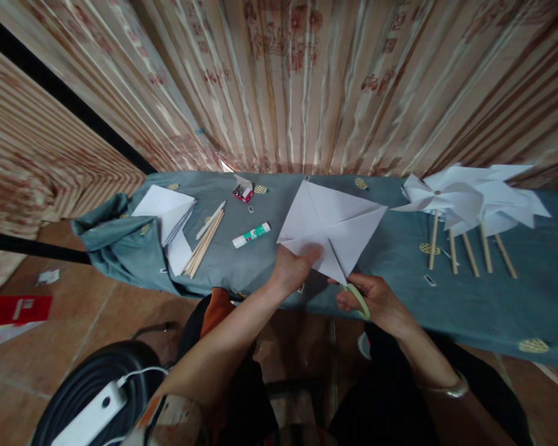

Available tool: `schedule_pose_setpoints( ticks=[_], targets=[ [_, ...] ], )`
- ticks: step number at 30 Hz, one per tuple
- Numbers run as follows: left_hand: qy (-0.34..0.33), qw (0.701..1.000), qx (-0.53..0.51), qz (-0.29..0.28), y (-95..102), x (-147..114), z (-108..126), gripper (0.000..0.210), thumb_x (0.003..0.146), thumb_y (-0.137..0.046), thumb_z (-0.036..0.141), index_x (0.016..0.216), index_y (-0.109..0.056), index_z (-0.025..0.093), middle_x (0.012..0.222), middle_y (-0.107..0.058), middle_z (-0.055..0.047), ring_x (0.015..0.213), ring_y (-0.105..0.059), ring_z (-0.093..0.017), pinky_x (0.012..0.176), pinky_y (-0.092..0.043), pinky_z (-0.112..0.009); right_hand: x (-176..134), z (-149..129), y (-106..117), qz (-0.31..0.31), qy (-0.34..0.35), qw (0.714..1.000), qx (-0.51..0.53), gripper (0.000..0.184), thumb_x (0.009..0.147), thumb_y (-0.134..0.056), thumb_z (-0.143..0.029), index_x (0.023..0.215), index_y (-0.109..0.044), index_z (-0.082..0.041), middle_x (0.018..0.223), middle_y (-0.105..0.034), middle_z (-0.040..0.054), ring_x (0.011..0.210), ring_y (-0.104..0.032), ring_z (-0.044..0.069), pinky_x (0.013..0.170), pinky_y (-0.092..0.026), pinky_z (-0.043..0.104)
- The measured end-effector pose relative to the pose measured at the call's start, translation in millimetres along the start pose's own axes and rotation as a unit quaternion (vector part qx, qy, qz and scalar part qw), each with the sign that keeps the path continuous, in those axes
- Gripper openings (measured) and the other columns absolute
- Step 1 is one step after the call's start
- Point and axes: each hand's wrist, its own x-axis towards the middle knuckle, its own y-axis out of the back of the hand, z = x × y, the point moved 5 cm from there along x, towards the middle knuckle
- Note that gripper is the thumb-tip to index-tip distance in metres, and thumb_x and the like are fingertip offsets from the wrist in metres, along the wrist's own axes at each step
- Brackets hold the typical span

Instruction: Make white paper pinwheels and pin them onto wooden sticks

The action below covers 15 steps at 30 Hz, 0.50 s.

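Observation:
A square sheet of white paper [348, 207] with crossing fold lines is held above the cloth-covered table. My left hand [295, 266] grips its near left edge, thumb on top and fingers underneath. In my right hand [372, 300] are scissors [363, 303] with pale green handles. Their blades lie at the paper's near corner, along a line running toward the middle. Left of the paper lie a glue stick [252, 235] with a green and white label and a small open red box [243, 191], its contents too small to make out.
Several finished paper pinwheels [446, 195] on wooden sticks lie at the right. At the left are a stack of folded white paper [165, 207], loose wooden sticks [204, 244] and a white pen-like stick [211, 220]. A pleated curtain [279, 87] hangs behind the table.

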Motion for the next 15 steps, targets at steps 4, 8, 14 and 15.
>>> schedule_pose_setpoints(
  ticks=[4, 8, 14, 15],
  targets=[
    [0.007, 1.0, -0.002, -0.006, -1.3, -1.9, 0.2, 0.013, 0.071, -0.07, 0.017, 0.082, -0.065, 0.022, 0.087, -0.072, -0.005, 0.076, -0.066, -0.021, 0.075, -0.055, -0.035, -0.5, -0.7, 0.4, -0.001, -0.002, 1.0, -0.001, 0.04, 0.047, -0.087, -0.047, 0.065, -0.067, -0.017, 0.057, -0.064, -0.0012, 0.054, -0.059, 0.013, 0.053, -0.047, 0.024],
    [0.01, 1.0, -0.004, -0.002, -1.9, -2.7, 0.2, 0.015, 0.072, -0.07, 0.016, 0.084, -0.064, 0.022, 0.089, -0.072, -0.005, 0.078, -0.067, -0.02, 0.077, -0.055, -0.034, -0.5, -1.6, 0.3, 0.004, -0.002, 1.0, -0.006, 0.04, 0.047, -0.086, -0.048, 0.061, -0.065, -0.017, 0.055, -0.064, -0.0006, 0.053, -0.058, 0.013, 0.052, -0.047, 0.024],
    [0.011, 1.0, -0.008, -0.008, -1.7, -2.7, 0.4, 0.014, 0.072, -0.07, 0.018, 0.084, -0.064, 0.023, 0.088, -0.073, -0.006, 0.077, -0.067, -0.023, 0.076, -0.055, -0.037, -1.2, -6.9, -1.7, 0.002, -0.001, 1.0, -0.012, 0.045, 0.047, -0.085, -0.052, 0.071, -0.071, -0.017, 0.053, -0.064, -0.0009, 0.048, -0.055, 0.012, 0.049, -0.046, 0.025],
    [0.008, 1.0, -0.009, -0.008, -1.4, -2.6, 0.7, 0.015, 0.071, -0.07, 0.018, 0.084, -0.064, 0.023, 0.089, -0.073, -0.006, 0.078, -0.067, -0.024, 0.076, -0.055, -0.038, -1.3, -7.5, -1.9, 0.002, -0.003, 1.0, -0.009, 0.045, 0.046, -0.086, -0.052, 0.073, -0.072, -0.017, 0.052, -0.064, -0.0009, 0.048, -0.055, 0.012, 0.049, -0.046, 0.025]
  ],
)
